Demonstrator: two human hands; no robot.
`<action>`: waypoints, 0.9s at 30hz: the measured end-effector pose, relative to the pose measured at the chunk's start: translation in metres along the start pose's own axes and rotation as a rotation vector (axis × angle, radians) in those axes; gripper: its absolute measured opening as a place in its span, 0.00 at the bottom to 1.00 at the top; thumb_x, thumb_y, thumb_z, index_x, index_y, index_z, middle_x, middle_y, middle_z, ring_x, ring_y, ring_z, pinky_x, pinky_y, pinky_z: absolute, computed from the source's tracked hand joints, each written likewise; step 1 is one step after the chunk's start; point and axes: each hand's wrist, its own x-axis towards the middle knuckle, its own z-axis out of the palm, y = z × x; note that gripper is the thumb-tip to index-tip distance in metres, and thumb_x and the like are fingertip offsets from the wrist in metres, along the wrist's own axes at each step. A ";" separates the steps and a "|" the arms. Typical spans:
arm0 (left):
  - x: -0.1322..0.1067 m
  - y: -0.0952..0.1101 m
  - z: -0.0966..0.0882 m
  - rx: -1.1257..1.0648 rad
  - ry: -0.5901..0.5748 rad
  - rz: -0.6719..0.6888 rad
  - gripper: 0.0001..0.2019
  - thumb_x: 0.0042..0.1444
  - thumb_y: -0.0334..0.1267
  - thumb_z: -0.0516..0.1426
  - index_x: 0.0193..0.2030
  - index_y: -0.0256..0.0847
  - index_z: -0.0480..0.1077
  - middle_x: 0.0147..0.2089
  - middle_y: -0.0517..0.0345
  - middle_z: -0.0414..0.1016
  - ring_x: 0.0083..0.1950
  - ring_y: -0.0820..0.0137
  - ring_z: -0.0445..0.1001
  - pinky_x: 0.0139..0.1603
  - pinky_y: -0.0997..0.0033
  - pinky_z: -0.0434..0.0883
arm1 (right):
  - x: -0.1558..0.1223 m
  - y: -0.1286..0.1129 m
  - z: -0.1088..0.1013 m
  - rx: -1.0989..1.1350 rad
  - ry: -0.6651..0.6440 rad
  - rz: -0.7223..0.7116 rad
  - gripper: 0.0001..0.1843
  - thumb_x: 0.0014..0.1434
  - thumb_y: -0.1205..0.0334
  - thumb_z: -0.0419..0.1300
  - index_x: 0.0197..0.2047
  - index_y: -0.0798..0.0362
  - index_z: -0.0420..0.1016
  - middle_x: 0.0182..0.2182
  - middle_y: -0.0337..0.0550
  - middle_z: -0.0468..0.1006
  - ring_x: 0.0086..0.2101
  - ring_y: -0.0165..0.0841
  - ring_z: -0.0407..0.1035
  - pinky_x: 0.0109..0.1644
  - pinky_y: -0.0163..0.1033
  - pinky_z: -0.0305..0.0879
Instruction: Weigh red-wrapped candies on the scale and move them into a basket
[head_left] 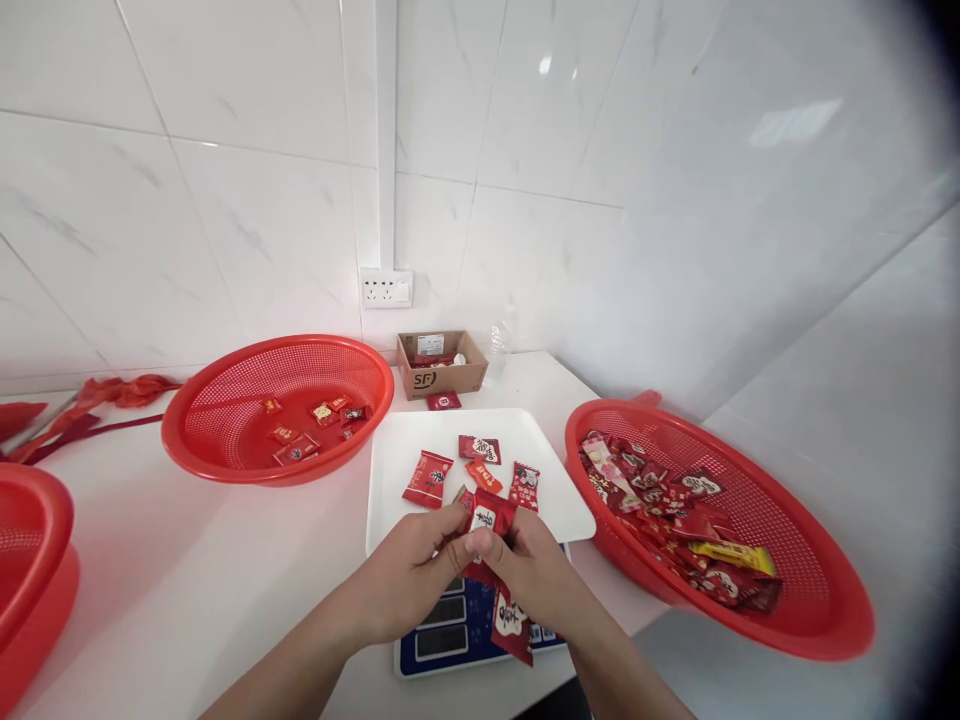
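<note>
My left hand [420,570] and my right hand [536,570] meet over the front of a digital scale [442,640]. Between them, thumbs together, they grip a red candy packet [486,515] with a white patch and dark characters. Another red packet [511,625] hangs below my right hand, over the scale's blue panel; whether I hold it or it lies there I cannot tell. On the scale's white tray [390,430] lie several wrapped candies, among them a red packet [429,480] at left, one [480,449] at the back and one [524,485] at right.
A red mesh basket [832,590] at right holds many wrapped candies and a yellow packet [731,556]. Another basket [225,370] at back left holds several candies. Behind the tray are a cardboard box [465,378] and a red packet [444,400]. More red baskets [45,620] stand at far left.
</note>
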 end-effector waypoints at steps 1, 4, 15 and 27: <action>-0.001 0.001 0.000 0.005 -0.027 -0.003 0.17 0.63 0.49 0.44 0.26 0.42 0.52 0.27 0.65 0.54 0.29 0.74 0.53 0.29 0.74 0.56 | -0.002 0.001 0.001 -0.013 0.003 0.012 0.20 0.60 0.44 0.53 0.32 0.53 0.71 0.28 0.39 0.73 0.31 0.34 0.66 0.37 0.37 0.63; -0.002 0.002 -0.002 0.019 -0.063 0.004 0.18 0.64 0.49 0.41 0.26 0.42 0.52 0.26 0.65 0.54 0.29 0.74 0.53 0.29 0.74 0.56 | -0.006 0.004 0.003 -0.046 0.032 0.034 0.21 0.60 0.44 0.52 0.30 0.53 0.71 0.25 0.38 0.73 0.30 0.34 0.67 0.36 0.36 0.64; 0.004 -0.008 -0.004 0.539 0.111 -0.068 0.10 0.61 0.43 0.47 0.32 0.43 0.63 0.32 0.62 0.71 0.33 0.69 0.68 0.32 0.71 0.62 | -0.002 0.020 -0.029 -0.564 0.224 0.244 0.24 0.60 0.41 0.48 0.27 0.52 0.70 0.24 0.41 0.75 0.27 0.37 0.68 0.29 0.36 0.60; 0.011 -0.025 0.007 0.767 0.030 0.134 0.19 0.60 0.48 0.51 0.56 0.44 0.62 0.62 0.49 0.62 0.66 0.55 0.53 0.60 0.49 0.60 | -0.021 0.040 -0.051 -0.598 0.461 0.189 0.20 0.60 0.44 0.49 0.33 0.51 0.70 0.20 0.37 0.72 0.22 0.33 0.65 0.26 0.34 0.59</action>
